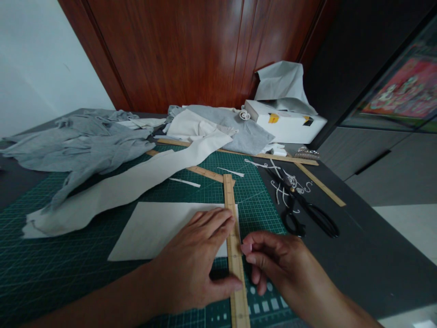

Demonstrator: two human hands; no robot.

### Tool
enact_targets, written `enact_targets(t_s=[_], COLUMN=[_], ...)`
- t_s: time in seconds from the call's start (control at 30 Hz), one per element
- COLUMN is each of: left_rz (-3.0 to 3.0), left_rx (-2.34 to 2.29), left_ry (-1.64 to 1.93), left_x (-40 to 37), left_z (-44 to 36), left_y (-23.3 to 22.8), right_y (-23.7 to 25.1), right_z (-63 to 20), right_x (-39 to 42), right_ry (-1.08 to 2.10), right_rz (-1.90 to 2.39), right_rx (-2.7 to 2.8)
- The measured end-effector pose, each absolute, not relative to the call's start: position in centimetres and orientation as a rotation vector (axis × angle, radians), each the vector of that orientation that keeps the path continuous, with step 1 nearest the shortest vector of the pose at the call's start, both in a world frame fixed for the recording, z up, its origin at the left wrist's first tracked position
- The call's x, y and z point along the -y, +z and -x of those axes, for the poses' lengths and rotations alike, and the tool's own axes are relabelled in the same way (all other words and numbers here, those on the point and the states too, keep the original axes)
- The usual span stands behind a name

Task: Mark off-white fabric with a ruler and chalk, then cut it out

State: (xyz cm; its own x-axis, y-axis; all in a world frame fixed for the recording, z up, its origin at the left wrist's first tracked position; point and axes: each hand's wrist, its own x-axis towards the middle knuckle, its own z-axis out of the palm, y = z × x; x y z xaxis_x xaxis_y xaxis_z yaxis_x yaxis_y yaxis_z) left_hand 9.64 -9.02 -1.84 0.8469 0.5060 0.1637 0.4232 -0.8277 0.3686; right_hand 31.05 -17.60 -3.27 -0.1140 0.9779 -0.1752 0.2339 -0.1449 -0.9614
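My left hand (200, 259) lies stretched over a wooden ruler (235, 264), its fingertips and thumb pressing on it. The ruler runs away from me across the right end of a white fabric piece (153, 228), leaving a narrow strip of fabric showing on its far right side. Just right of the ruler, my right hand (280, 259) pinches a small pink piece of tailor's chalk (246, 248) between thumb and forefinger. Both fabric and ruler rest on a green cutting mat (85, 269).
Black scissors (303, 200) lie among white scraps at right. A long white fabric strip (129, 187) crosses the mat beside grey cloth (92, 141). More wooden rulers (208, 174) lie farther back. A white box (287, 125) stands at the rear, before a wooden panel.
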Motion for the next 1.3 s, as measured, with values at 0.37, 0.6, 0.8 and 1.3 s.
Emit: enact_targets(t_s=[0.37, 0.6, 0.8, 1.3], left_rz=[-2.713, -2.7, -2.681, -2.656], left_rx=[-0.705, -0.715, -0.694, -0.686], left_ry=[0.329, 0.317, 0.407, 0.429], left_x=[9.0, 9.0, 9.0, 9.1], left_z=[-9.6, -9.7, -9.5, -9.4], left_y=[-1.5, -1.5, -1.8, -1.8], right_y=[-3.3, -3.3, -3.5, -3.1], right_z=[-31.0, -31.0, -31.0, -30.9], right_x=[18.0, 18.4, 18.5, 18.7], right_ry=[1.38, 1.416, 1.429, 1.437], right_rz=[1.449, 1.423, 1.417, 1.455], right_rx=[1.362, 1.336, 1.322, 1.311])
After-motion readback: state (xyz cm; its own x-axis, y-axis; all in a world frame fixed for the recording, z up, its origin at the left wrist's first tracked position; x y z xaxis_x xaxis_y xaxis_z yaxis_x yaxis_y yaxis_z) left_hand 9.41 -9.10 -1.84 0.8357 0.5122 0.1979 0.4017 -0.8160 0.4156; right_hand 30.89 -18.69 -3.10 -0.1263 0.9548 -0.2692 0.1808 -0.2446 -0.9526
